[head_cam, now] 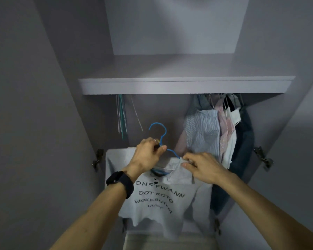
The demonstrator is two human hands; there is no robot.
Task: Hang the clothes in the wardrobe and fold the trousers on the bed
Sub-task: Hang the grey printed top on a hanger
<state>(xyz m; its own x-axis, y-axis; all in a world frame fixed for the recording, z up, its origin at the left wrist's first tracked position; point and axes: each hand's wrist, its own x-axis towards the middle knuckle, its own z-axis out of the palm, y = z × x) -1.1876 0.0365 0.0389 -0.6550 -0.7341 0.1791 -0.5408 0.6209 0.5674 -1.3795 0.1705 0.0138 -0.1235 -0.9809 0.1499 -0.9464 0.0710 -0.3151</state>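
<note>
A white T-shirt (157, 202) with black lettering hangs from a blue hanger (160, 131) in front of the open wardrobe. My left hand (148, 154), with a black watch on its wrist, grips the hanger's neck just below the hook. My right hand (202, 166) pinches the shirt's ribbed collar at the hanger's right shoulder. The hook points up, free of any rail. The hanger's lower part is hidden under the shirt and my left hand.
A grey shelf (186, 85) spans the wardrobe above. Several hung shirts (211, 130) and dark garments crowd the right side. Empty wire hangers (122, 114) dangle at the left. Door hinges (98, 157) flank the opening. A pale surface (170, 242) lies below.
</note>
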